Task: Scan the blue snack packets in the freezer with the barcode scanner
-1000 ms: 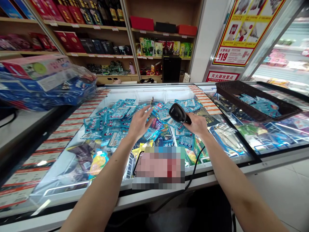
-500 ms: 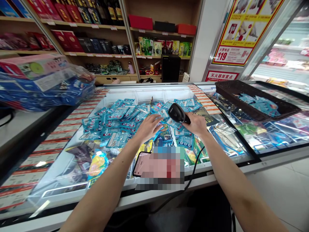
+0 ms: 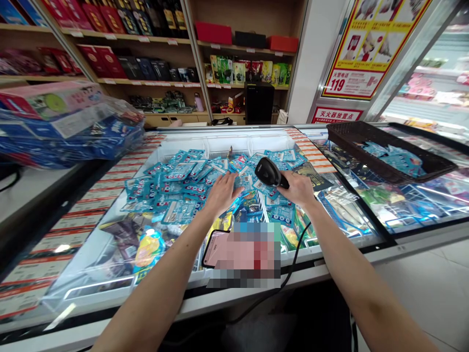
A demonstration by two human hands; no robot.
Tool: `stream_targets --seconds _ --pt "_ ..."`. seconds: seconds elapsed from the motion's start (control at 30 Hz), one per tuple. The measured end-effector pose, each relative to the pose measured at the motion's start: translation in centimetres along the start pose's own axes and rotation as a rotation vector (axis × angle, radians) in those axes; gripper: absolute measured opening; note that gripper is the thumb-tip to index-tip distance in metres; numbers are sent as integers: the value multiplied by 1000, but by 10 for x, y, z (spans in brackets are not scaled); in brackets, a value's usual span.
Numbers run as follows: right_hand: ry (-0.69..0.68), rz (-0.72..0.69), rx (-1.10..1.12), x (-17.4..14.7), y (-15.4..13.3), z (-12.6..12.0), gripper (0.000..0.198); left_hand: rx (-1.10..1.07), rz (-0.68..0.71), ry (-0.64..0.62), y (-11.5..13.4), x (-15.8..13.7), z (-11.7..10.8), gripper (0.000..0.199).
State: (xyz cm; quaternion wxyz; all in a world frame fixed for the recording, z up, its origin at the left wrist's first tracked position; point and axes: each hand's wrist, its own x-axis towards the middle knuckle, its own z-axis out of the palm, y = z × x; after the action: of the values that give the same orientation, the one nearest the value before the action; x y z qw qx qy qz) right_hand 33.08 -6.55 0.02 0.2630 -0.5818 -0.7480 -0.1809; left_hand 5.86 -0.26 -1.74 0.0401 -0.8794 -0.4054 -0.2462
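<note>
A black handheld barcode scanner (image 3: 267, 171) is wrapped in my right hand (image 3: 298, 188), its head pointing left over the packets. Its cable (image 3: 298, 247) hangs from below that hand toward the front edge. My left hand (image 3: 222, 193), palm down with the thumb apart from the fingers, rests at the right part of a pile of small blue packets (image 3: 179, 171). Nothing shows in its grip, though the palm's underside is hidden. More blue packets (image 3: 282, 213) lie beneath and around the scanner. Close to the front edge lies a phone (image 3: 216, 249), partly covered by a pixelated patch.
The packets lie on the glass top of a chest freezer (image 3: 110, 274). A dark woven basket (image 3: 348, 146) holding blue packets stands at the right. Plastic-wrapped boxes (image 3: 62, 122) are stacked at the left. Behind are shelves (image 3: 154, 39) of goods and a black upright box (image 3: 259, 103).
My left hand has turned slightly, its fingers now pointing more forward and the thumb out to the right. My right hand and the scanner stay nearly still.
</note>
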Motion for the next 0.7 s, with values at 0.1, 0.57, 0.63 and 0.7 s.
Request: stream_targets --seconds 0.1,0.57,0.63,0.7 --pt "0 1 -10 0 -1 -1 38 14 2 -4 0 0 0 51" --pt "-25 -139 45 -1 -2 -2 39 -159 -102 312 -5 0 -9 41" --pt "-24 -168 59 -1 -3 -3 39 -154 -101 310 -5 0 -9 40" --pt "-18 -187 68 -1 -4 -3 38 -147 -100 306 -4 0 -9 40"
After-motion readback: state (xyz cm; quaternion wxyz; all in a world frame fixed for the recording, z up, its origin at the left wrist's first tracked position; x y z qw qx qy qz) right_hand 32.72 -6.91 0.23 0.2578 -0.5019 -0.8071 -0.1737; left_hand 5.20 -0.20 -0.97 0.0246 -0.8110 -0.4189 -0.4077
